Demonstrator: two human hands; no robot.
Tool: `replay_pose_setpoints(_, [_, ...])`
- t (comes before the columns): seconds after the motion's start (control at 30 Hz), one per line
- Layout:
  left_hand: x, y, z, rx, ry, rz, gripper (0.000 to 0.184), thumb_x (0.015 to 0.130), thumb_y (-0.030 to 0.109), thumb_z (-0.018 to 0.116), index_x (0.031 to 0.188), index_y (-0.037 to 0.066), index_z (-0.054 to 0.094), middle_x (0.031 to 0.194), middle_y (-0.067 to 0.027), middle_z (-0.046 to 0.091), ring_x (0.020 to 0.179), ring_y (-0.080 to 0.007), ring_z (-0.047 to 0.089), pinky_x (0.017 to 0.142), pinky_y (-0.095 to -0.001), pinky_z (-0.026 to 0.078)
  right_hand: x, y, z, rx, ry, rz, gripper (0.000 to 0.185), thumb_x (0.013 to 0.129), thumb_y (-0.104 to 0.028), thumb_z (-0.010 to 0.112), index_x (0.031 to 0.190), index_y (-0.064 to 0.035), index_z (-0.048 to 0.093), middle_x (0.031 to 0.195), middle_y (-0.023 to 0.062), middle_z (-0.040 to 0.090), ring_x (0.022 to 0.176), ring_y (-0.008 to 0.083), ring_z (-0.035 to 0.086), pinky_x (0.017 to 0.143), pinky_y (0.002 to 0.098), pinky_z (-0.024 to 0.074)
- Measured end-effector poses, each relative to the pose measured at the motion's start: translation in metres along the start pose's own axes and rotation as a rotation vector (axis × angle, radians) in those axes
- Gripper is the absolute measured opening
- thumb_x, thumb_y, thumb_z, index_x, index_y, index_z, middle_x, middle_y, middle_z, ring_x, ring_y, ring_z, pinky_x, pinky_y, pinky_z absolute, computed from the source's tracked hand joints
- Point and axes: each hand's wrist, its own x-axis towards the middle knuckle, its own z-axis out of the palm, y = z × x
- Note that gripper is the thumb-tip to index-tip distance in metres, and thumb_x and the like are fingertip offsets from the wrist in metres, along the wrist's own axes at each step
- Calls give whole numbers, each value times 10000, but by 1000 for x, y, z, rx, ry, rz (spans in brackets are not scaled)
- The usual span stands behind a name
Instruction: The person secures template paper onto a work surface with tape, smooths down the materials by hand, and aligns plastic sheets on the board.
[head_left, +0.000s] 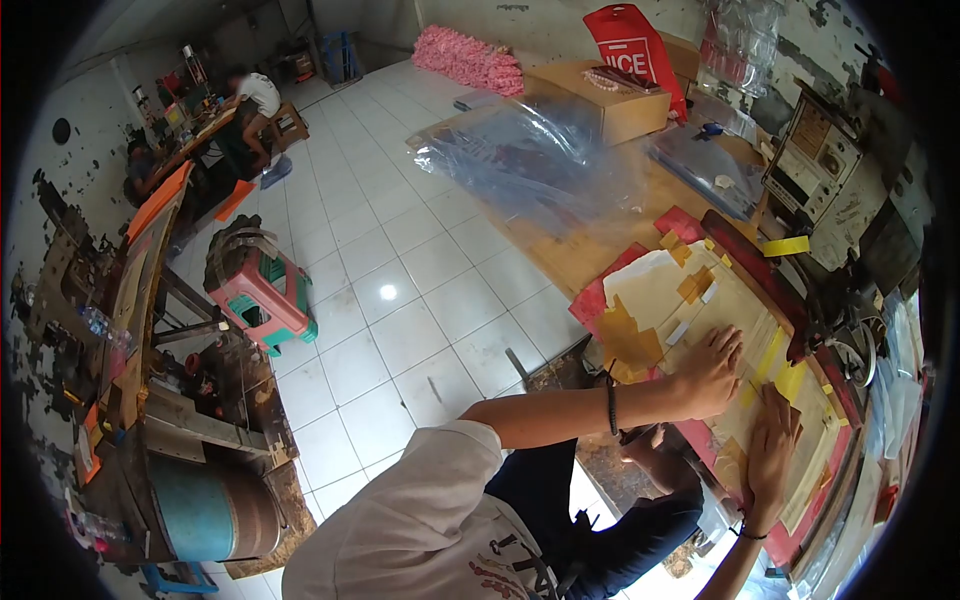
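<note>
My left hand point(712, 372), with a dark bracelet at the wrist, lies palm down on a cream board point(690, 325) patched with brown tape point(632, 332). Its fingers are stretched out, slightly bent. Lower down, my right hand point(772, 445) rests flat on the same board, fingers extended close to a yellow strip point(789, 382). Whatever is under the two palms is hidden. Red sheet point(597, 292) shows around the board's edges. Along the far side of the board runs a dark red bar point(750, 265) belonging to a machine.
A machine with dials point(815, 160) stands behind the board. Clear plastic sheets point(540, 165) and a cardboard box point(600, 100) occupy the table's left part. A pink-and-green stool point(262, 300) stands on the tiled floor point(410, 310). Two people point(258, 95) sit at a far bench.
</note>
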Motion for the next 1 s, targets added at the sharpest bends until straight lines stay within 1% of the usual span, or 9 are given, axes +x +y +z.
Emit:
replay_pose_setpoints(0.03, [1,3,-4,-7,-5,-30,585,983,316,377,1328,-150,460,1451,-273,414,1397,-367,335,1180,-445,200,0,-1,-1,8,-5,9,524,843,-20,445,1363,-26,513,1368,156,525,1217,339,461,1078,439,317])
replay_pose_setpoints(0.13, [3,23,1,183,48,-92,596,974,319,388,1329,-154,460,1461,-283,395,1405,-367,322,1182,-448,191,1,-2,-1,11,-11,23,517,853,-42,439,1364,-27,510,1378,153,516,1224,339,456,1080,444,311])
replay_pose_setpoints(0.23, [2,32,17,130,37,200,611,959,326,405,1329,-157,461,1469,-289,381,1411,-370,311,1185,-457,180,1,0,1,-6,23,14,445,916,-91,422,1340,-24,537,1357,166,534,1208,346,467,1071,448,332])
replay_pose_setpoints(0.33, [-3,30,15,1,26,166,609,939,321,431,1312,-158,479,1447,-289,412,1399,-379,333,1176,-469,199,1,-1,-1,15,-3,30,457,914,-105,418,1348,-21,532,1362,165,530,1220,345,460,1075,451,328])
replay_pose_setpoints(0.43, [-9,30,6,8,57,76,590,933,308,442,1295,-155,494,1428,-285,436,1386,-380,354,1165,-469,223,1,-2,-2,10,-3,18,470,908,-100,417,1359,-31,528,1363,162,530,1224,344,457,1077,453,326])
replay_pose_setpoints(0.53, [-8,24,9,-4,112,29,577,929,301,452,1280,-154,506,1420,-286,443,1379,-376,367,1157,-467,237,0,3,1,-2,0,10,471,908,-94,422,1363,-41,529,1360,161,532,1219,343,461,1077,449,326])
replay_pose_setpoints(0.63, [-6,15,0,32,31,-18,575,934,299,443,1286,-152,502,1423,-294,435,1376,-373,371,1156,-464,242,0,2,1,5,10,18,470,903,-82,437,1363,-51,534,1355,158,537,1218,340,464,1077,444,328])
replay_pose_setpoints(0.73, [-10,8,0,57,62,-43,575,935,294,434,1290,-155,497,1425,-301,430,1374,-382,371,1154,-461,250,0,-1,-1,12,15,24,472,896,-71,455,1361,-54,537,1348,156,542,1215,338,468,1082,441,327])
replay_pose_setpoints(1.0, [-9,12,-2,69,34,-74,584,937,285,422,1295,-172,481,1442,-319,396,1383,-398,352,1156,-459,248,-1,-1,-2,-10,21,11,479,888,-52,462,1361,-59,539,1349,160,543,1225,341,467,1092,444,323])
